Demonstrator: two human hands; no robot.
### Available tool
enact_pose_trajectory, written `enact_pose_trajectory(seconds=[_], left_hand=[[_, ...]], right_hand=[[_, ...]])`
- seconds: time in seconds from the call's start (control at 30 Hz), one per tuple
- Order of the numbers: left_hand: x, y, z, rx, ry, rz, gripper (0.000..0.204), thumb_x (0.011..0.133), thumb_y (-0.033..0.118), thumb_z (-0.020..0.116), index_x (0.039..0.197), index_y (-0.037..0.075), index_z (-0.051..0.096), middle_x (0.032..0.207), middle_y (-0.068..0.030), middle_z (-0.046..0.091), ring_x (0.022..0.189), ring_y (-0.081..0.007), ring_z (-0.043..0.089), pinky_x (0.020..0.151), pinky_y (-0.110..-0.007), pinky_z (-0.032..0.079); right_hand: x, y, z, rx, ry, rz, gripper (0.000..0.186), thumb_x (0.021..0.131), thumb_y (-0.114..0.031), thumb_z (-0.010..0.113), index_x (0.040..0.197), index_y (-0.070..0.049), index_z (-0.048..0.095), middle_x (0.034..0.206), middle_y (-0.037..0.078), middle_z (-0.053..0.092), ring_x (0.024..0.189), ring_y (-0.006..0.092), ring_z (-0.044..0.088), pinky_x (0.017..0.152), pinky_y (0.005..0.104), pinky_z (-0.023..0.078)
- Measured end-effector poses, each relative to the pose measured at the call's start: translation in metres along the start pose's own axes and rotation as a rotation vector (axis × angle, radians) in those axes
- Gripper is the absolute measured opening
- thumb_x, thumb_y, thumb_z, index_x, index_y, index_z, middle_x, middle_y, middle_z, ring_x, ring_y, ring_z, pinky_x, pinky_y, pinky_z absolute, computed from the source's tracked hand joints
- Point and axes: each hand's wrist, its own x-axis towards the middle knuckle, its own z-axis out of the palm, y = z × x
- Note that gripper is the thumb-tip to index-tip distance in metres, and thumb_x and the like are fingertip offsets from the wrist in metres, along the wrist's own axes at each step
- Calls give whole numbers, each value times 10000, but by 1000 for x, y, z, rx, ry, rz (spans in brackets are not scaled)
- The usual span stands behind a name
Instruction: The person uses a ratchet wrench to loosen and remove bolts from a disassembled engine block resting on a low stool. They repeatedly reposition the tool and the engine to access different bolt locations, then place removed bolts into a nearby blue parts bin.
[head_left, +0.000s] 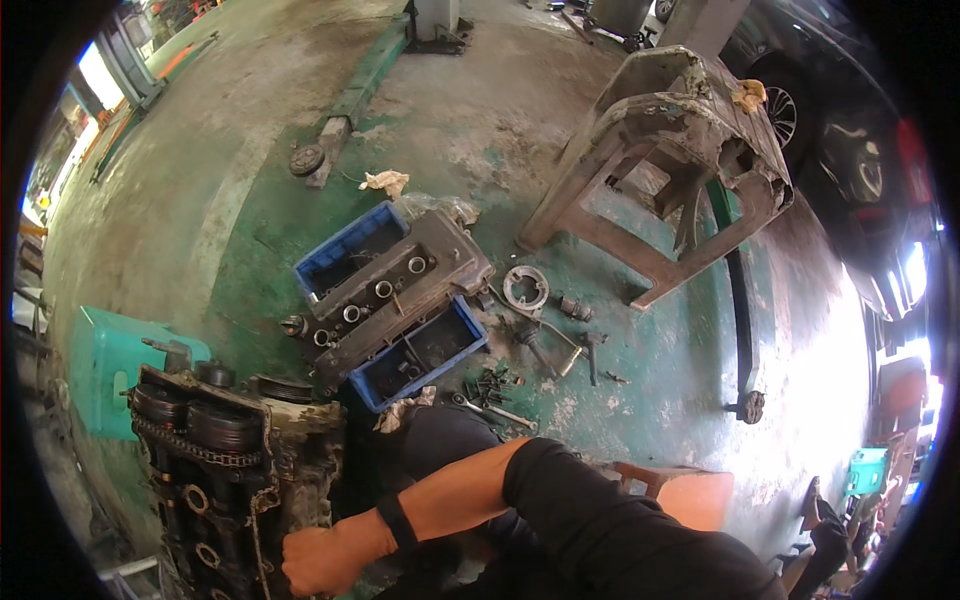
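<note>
A dark, oily engine (215, 500) stands upright at the lower left, its timing chain (195, 450) and round black sprockets (222, 425) showing at the top. Against the engine's right side is my right hand (325, 558), closed into a fist, a black band round its wrist. Its fingertips are turned away, so whatever it may hold is hidden. My left hand is out of the picture. Ahead on the floor, a grey-brown valve cover (400, 290) lies across a blue plastic crate (465, 345).
Beyond the crate lie a metal ring (526, 288), a ratchet wrench (510, 415) and several bolts (490, 385). A worn plastic stool (660, 150) stands at the far right, a turquoise stool (105, 370) behind the engine. A dark car (860, 150) is at the right edge.
</note>
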Motion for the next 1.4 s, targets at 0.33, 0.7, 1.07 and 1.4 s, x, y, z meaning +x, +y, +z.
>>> enact_pose_trajectory(seconds=[0.33, 0.7, 1.07, 1.4], left_hand=[[79, -86, 80, -204, 315, -77, 461, 987, 279, 549, 1245, -103, 546, 1115, -212, 617, 1060, -358, 578, 987, -407, 421], [20, -39, 47, -483, 237, 212, 328, 922, 183, 649, 748, -41, 485, 677, -87, 477, 681, -159, 415, 624, -371, 397], [23, -32, 47, -435, 261, 154, 308, 922, 146, 646, 729, -32, 485, 633, -40, 431, 622, -128, 367, 551, -356, 351], [34, -49, 52, -454, 146, 113, 345, 935, 161, 643, 726, 2, 418, 660, -4, 354, 646, -114, 328, 552, -338, 325]], right_hand=[[-3, 14, -11, 152, -167, -83, 160, 676, -174, 680, 762, -40, 668, 681, 156, 661, 677, 376, 670, 600, 476, 511], [-4, 3, -37, 252, -241, 26, 208, 684, -124, 744, 826, 13, 676, 722, 189, 677, 737, 406, 688, 640, 501, 546], [-7, 3, -38, 244, -167, 33, 146, 685, -109, 695, 792, -10, 684, 712, 184, 678, 750, 401, 691, 656, 494, 559], [-6, 5, -32, 234, -164, 37, 161, 654, -118, 726, 766, -12, 681, 701, 177, 676, 738, 400, 693, 629, 491, 562]])
